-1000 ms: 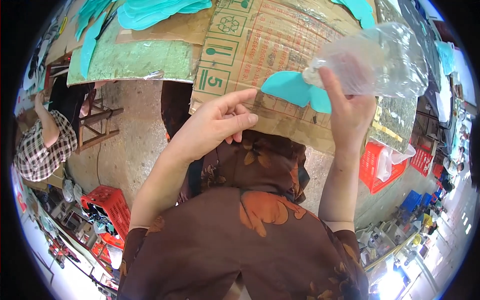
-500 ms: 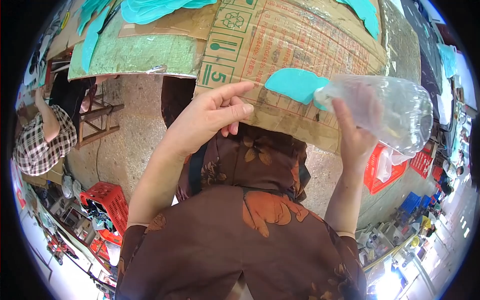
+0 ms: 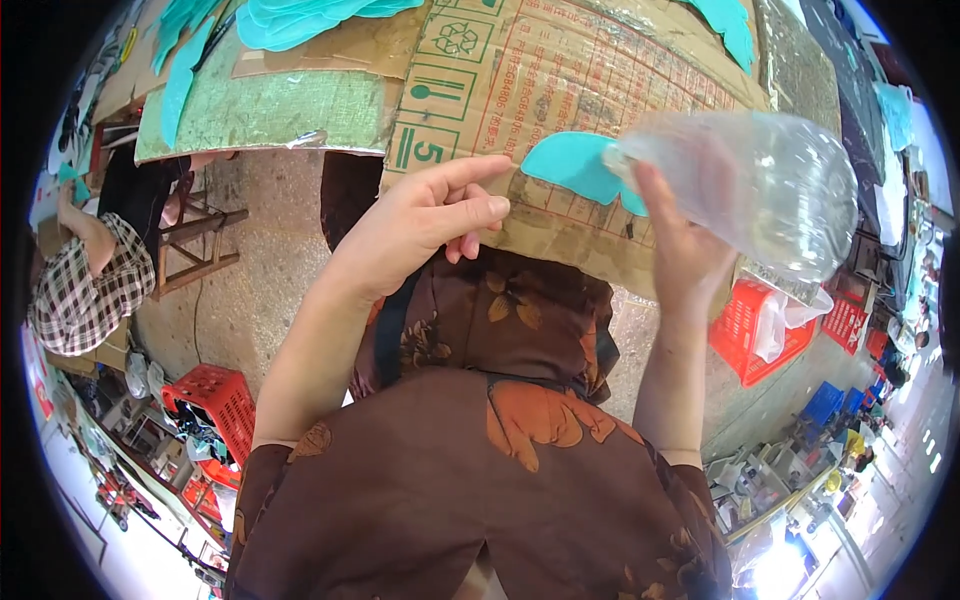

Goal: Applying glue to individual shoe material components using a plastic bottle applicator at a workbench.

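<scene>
My right hand (image 3: pixel 682 248) is raised and grips a clear plastic bottle (image 3: pixel 760 185) that lies tilted on its side, its neck pointing left toward a teal cut-out piece (image 3: pixel 570 165). That piece rests on a sheet of brown cardboard (image 3: pixel 560 90) covering the table. My left hand (image 3: pixel 425 220) hovers at the cardboard's near edge, empty, with its fingers loosely curled and the index finger stretched to the right. My brown floral garment (image 3: pixel 500 460) fills the lower middle of the view.
More teal pieces (image 3: pixel 300 15) lie at the far side on a green mat (image 3: pixel 260 110). A person in a checked shirt (image 3: pixel 75 295) sits at the left by a wooden stool (image 3: pixel 200 240). Red crates stand on the floor at left (image 3: pixel 215 400) and right (image 3: pixel 750 330).
My right hand has tipped the bottle over from near the teal piece so that its body now swings out to the right. My left hand has stayed almost still.
</scene>
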### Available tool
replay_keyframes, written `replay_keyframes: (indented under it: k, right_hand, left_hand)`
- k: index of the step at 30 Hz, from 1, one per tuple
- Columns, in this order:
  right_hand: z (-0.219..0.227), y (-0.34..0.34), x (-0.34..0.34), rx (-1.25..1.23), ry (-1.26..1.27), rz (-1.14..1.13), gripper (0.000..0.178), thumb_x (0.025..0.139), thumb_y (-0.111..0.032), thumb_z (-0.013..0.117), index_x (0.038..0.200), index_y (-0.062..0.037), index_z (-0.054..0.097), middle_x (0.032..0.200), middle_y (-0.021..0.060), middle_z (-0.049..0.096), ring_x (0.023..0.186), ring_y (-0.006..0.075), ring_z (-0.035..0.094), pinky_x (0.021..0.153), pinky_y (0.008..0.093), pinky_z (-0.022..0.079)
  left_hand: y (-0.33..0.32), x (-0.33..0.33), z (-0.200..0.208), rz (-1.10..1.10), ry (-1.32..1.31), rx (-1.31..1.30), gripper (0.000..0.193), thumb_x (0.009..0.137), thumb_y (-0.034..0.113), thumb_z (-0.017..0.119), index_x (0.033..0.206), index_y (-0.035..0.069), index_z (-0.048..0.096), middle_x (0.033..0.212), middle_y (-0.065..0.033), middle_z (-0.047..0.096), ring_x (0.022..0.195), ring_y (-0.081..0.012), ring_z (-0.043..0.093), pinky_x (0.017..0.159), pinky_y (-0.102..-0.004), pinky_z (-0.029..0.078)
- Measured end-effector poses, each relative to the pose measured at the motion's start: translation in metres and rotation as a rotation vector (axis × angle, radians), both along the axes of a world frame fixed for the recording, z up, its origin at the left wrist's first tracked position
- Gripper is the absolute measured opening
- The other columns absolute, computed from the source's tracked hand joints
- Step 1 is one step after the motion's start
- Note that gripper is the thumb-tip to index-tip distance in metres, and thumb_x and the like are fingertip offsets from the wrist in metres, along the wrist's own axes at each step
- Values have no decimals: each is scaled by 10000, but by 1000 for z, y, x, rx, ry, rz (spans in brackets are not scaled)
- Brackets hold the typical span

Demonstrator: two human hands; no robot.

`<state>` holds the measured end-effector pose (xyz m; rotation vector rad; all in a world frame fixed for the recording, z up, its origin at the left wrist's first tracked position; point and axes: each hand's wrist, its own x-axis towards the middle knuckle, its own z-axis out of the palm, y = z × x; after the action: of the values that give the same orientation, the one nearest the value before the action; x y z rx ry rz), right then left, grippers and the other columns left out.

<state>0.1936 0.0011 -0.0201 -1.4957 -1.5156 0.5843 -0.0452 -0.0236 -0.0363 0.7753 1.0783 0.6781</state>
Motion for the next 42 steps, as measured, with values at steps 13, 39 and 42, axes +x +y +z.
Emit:
replay_keyframes:
  k: [13, 39, 42]
  right_hand:
    - [-7, 13, -29, 34, -45, 473, 514, 747, -212, 770, 1196, -29, 601, 1144, 148, 643, 1002, 297, 644, 851, 365, 508]
    - [13, -1, 37, -130, 116, 39, 415, 823, -57, 737, 1189, 54, 574, 1076, 107, 654, 969, 172, 623, 879, 303, 490]
    - [3, 9, 46, -56, 165, 18, 453, 802, -71, 766, 1193, 62, 580, 1097, 120, 655, 924, 197, 648, 852, 303, 516]
  left_hand:
    - [-7, -18, 0, 107, -12, 61, 538, 902, 211, 655, 1351, -27, 478, 858, -10, 608, 668, -59, 538, 571, -200, 426]
    - [4, 5, 1, -47, 41, -24, 505, 930, 201, 608, 1378, 14, 470, 852, -13, 623, 661, -54, 540, 573, -187, 424]
    - [3, 11, 1, -32, 34, -37, 517, 928, 204, 609, 1384, 10, 461, 860, -13, 617, 651, -56, 534, 563, -188, 419]
